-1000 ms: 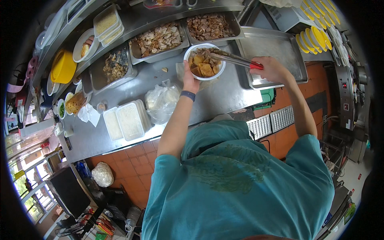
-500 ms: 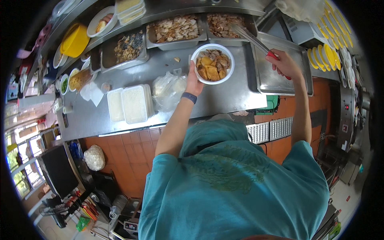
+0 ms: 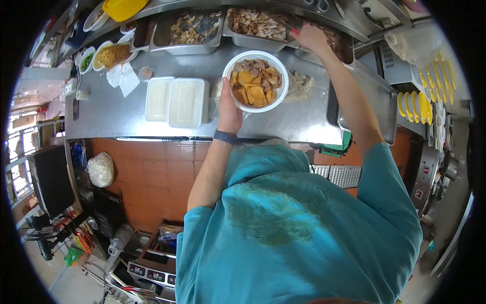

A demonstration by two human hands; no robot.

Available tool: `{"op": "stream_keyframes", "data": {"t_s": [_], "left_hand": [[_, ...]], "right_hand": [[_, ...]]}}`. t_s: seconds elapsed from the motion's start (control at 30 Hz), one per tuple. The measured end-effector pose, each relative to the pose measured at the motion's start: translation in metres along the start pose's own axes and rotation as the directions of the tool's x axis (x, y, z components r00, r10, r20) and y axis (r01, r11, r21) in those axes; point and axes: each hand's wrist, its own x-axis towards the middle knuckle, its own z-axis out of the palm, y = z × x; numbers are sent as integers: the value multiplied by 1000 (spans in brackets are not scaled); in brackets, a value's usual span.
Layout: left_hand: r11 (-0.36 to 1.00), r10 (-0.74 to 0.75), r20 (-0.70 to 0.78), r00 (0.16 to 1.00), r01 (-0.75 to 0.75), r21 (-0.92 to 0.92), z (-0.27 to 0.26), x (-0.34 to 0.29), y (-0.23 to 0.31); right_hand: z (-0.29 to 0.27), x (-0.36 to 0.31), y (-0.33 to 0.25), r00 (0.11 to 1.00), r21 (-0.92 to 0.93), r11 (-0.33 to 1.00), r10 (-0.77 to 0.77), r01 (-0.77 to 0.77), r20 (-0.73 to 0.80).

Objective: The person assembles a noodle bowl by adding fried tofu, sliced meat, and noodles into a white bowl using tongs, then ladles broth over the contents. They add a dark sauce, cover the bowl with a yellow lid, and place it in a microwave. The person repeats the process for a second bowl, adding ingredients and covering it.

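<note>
My left hand [image 3: 231,112] grips a white round bowl [image 3: 285,83] by its left side, holding it above the steel counter. Inside are golden-brown fried chunks [image 3: 254,95] and greyish-brown sliced pieces [image 3: 259,66]. At the far side, my right hand [image 3: 311,38] is closed around red-handled tongs [image 3: 294,31]. Most of the tongs is hidden or hard to make out against the food. That hand is over the edge between a steel pan of pale sliced pieces [image 3: 258,24] and a pan of brown meat pieces [image 3: 331,39].
Lidded white containers [image 3: 189,104] stand on the counter [image 3: 126,114], left of the bowl. Behind the bowl lies a crumpled plastic bag [image 3: 300,86]. Another pan [image 3: 190,49] holds dark and brown pieces. A shallow steel tray [image 3: 374,83] is at the right, beneath my forearm.
My right hand has carried the tongs from above the shallow tray leftward and away, to the food pans. The bowl appears larger and slightly farther left. The whole view has shifted.
</note>
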Motion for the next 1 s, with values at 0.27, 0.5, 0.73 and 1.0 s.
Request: {"op": "stream_keyframes", "data": {"t_s": [0.27,0.5,0.73,1.0], "left_hand": [[998,1,29,1000,1,-65,-26,11,12],[994,-33,-25,999,30,-103,-41,44,12],[983,-74,43,996,80,-164,-57,88,4],[979,-124,112,986,140,-150,-44,103,7]], "right_hand": [[23,37,-2,969,101,964,-244,247,-36],[-18,-43,1,900,606,789,-188,-100,393],[-84,-123,8,915,670,726,-151,-153,373],[-132,-189,-52,768,605,748,-210,-272,605]]}}
